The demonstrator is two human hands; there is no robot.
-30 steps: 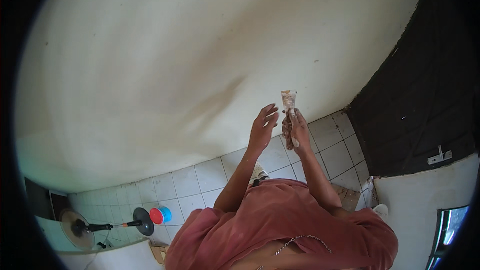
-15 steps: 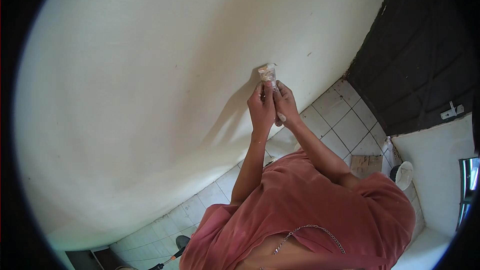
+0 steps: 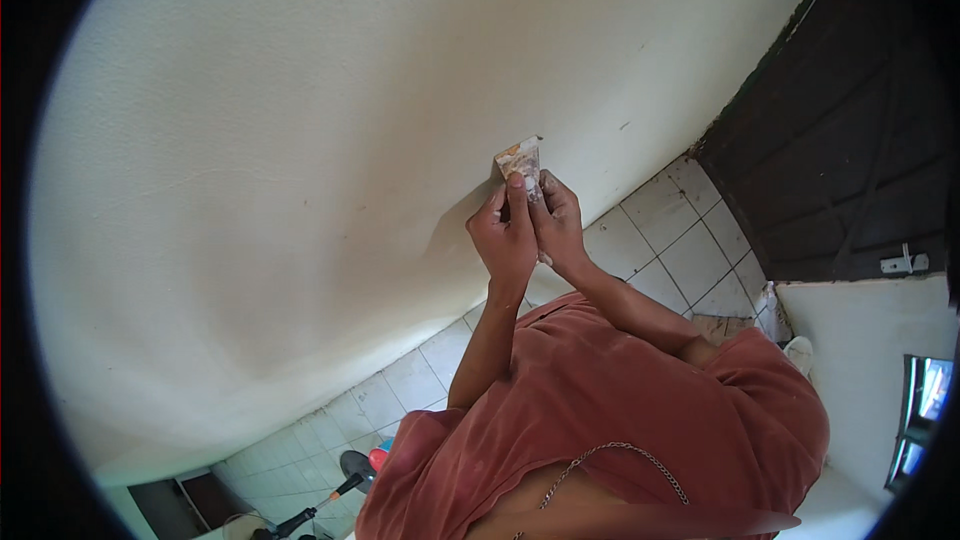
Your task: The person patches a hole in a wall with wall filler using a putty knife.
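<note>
Both hands are closed around a putty knife (image 3: 521,156), its flat blade crusted with whitish filler. My left hand (image 3: 503,237) grips it with the thumb stretched up along the base of the blade. Against its other side my right hand (image 3: 561,229) is wrapped round the handle, whose lower end peeks out below the fingers. The blade's tip edge is at the pale wall (image 3: 300,160), apparently touching it. Small dark marks dot the wall to the right of the blade. Most of the handle is hidden by my fingers.
A dark door (image 3: 850,140) with a metal handle (image 3: 904,261) stands on the right. White floor tiles (image 3: 660,210) run along the wall's foot. A whitish container (image 3: 798,352) shows behind my shoulder. At lower left are a fan-like object (image 3: 355,467) and a black-and-orange tool (image 3: 318,508).
My hands have moved slightly left and down in the picture, with the putty knife still between them. Its blade now shows a broader face. The whole view has shifted a little.
</note>
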